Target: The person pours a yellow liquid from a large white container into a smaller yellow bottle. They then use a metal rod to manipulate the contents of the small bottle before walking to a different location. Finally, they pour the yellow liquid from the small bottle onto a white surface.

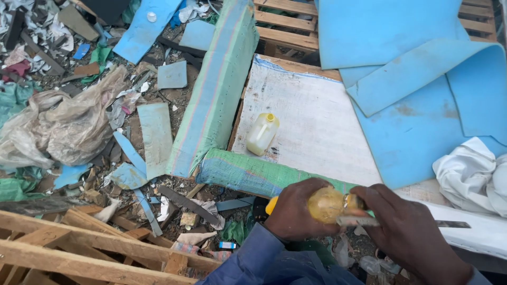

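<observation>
At the bottom of the view, the left hand (293,211) wraps its fingers around a small yellow bottle (325,205), while the right hand (404,232) pinches a thin metal blade (449,224) lying against it. A larger yellow jug (262,134) rests on the white board (317,132) beyond.

Bright, even daylight from above; shadows soft and faint; no glare; focus sharp throughout; slight wide-angle bending at edges.
</observation>
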